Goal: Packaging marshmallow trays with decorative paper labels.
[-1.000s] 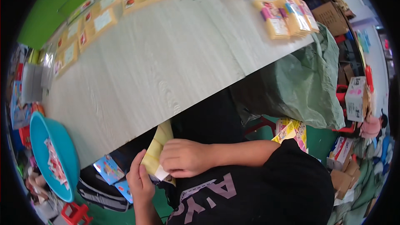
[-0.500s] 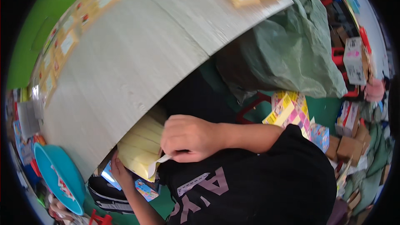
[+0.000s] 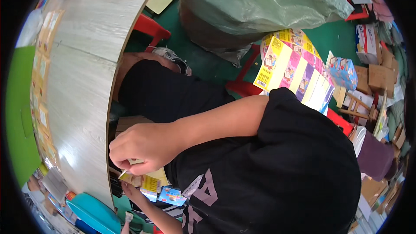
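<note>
In a closed pinch, my right hand sits low beside the table edge, over my lap. A pale strip shows at its fingertips, partly hidden by the fingers. Just below it lies a yellow printed card, with a picture and dark marks on it. My left hand grips the card's lower edge, its fingers partly hidden. Under the card, next to my left wrist, are small blue printed boxes. A brown cardboard surface shows behind my right hand.
The pale wooden table runs along my left, with rows of cream packs on its far side. A large green plastic bag stands ahead. Printed sheets rest on a red stool. A turquoise basin is at lower left.
The view has turned, so the table now stands along the left. A yellow printed card shows beneath my right hand, where a pale yellow ridged stack was. My right hand stays closed.
</note>
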The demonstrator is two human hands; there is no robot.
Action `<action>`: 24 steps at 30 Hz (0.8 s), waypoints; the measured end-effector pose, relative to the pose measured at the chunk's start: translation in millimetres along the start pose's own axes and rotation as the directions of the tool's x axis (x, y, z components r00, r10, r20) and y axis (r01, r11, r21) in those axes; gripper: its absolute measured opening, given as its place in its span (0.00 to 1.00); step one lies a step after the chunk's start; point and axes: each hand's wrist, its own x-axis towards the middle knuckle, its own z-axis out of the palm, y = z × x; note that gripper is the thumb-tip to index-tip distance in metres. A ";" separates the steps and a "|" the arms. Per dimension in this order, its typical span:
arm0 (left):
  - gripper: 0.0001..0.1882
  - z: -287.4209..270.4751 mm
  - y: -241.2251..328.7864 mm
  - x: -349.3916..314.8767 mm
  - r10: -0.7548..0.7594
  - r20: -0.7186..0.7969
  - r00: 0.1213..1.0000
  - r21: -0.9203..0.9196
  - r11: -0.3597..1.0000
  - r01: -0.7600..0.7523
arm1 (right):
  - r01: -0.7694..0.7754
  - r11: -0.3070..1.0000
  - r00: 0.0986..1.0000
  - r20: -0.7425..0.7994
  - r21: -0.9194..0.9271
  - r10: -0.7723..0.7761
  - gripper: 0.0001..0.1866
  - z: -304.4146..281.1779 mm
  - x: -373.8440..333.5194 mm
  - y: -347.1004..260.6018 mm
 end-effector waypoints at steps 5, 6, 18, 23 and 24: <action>0.29 -8.4 -5.7 12.5 0.063 0.000 0.998 0.159 0.985 -0.062 | -0.020 0.997 1.000 -0.015 0.069 0.021 0.06 6.7 0.3 -1.4; 0.33 1.3 2.0 10.7 0.202 0.005 0.979 0.289 0.937 -0.195 | -0.045 0.995 0.999 0.003 0.085 0.045 0.06 6.8 -0.6 -0.3; 0.28 58.7 44.0 7.8 0.505 0.276 0.818 0.709 0.467 -0.528 | -0.069 0.987 0.998 0.003 0.143 0.069 0.06 28.6 0.5 -0.8; 0.28 55.4 38.5 5.3 0.444 0.203 0.873 0.632 0.621 -0.463 | -0.063 0.986 0.998 0.004 0.153 0.063 0.06 25.5 0.6 -3.8; 0.29 59.8 38.8 4.2 0.462 0.132 0.877 0.593 0.672 -0.443 | -0.066 0.988 0.998 -0.015 0.142 0.069 0.07 24.8 -0.3 -1.2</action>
